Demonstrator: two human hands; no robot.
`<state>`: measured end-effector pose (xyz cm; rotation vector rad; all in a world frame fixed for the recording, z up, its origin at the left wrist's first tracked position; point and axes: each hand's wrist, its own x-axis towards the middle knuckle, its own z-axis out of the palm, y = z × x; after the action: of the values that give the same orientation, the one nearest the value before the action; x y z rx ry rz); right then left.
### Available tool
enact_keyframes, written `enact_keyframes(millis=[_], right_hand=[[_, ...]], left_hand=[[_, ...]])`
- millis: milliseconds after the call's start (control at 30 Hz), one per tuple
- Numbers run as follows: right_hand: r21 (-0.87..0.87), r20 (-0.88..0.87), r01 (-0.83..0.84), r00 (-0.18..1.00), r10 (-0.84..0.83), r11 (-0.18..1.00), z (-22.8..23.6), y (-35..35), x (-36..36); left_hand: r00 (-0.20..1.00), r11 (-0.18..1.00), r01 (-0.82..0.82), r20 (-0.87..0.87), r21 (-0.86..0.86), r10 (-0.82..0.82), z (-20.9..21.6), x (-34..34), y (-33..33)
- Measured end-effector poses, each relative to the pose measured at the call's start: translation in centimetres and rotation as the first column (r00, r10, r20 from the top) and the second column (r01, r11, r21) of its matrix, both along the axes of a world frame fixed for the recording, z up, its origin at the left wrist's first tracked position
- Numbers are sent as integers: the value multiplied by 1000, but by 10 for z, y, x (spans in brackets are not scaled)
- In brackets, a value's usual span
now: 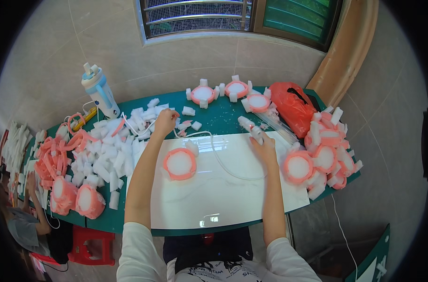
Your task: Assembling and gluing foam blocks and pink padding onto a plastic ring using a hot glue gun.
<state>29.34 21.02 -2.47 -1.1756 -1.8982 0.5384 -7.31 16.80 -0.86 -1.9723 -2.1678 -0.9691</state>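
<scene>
A white corded hot glue gun point(249, 127) is gripped in my right hand point(264, 144), its nozzle pointing up and left over the far edge of the white board point(233, 202). My left hand point(166, 123) is at the right side of the heap of white foam blocks point(113, 152), its fingers curled together; what they hold, if anything, I cannot make out. Between my forearms a pink-rimmed round foam piece point(179, 164) with a white centre lies on the board, a single white block point(192, 147) at its upper right edge. The gun's white cord point(215, 151) loops across the board.
Finished-looking round pieces point(203, 94) with blocks stand along the back. More are piled at right point(325, 157), beside a red plastic bag point(291, 108). Pink foam rings point(54, 157) and a blue-white bottle point(100, 91) are at left. Another person point(28, 230) sits far left near a red stool point(92, 246).
</scene>
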Motion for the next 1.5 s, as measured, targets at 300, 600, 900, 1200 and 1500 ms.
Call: enact_keyframes(millis=[300,600,900,1200,1500], right_hand=[[-10,-76,33,997,-34,999,-11,7,-4],[-68,-68,70,995,-75,995,-13,6,1],[-2,-21,85,996,-85,996,-12,8,4],[154,-82,153,987,-141,976,-1,-4,-1],[60,-64,139,989,-135,988,3,-5,1]], left_hand=[[964,936,-125,265,330,36,-3,-3,-55],[856,872,-389,467,298,223,17,-32,-153],[876,861,-431,352,269,329,34,-100,-220],[917,916,-392,49,-86,397,22,-83,-230],[914,914,-388,-175,-120,366,16,-78,-226]])
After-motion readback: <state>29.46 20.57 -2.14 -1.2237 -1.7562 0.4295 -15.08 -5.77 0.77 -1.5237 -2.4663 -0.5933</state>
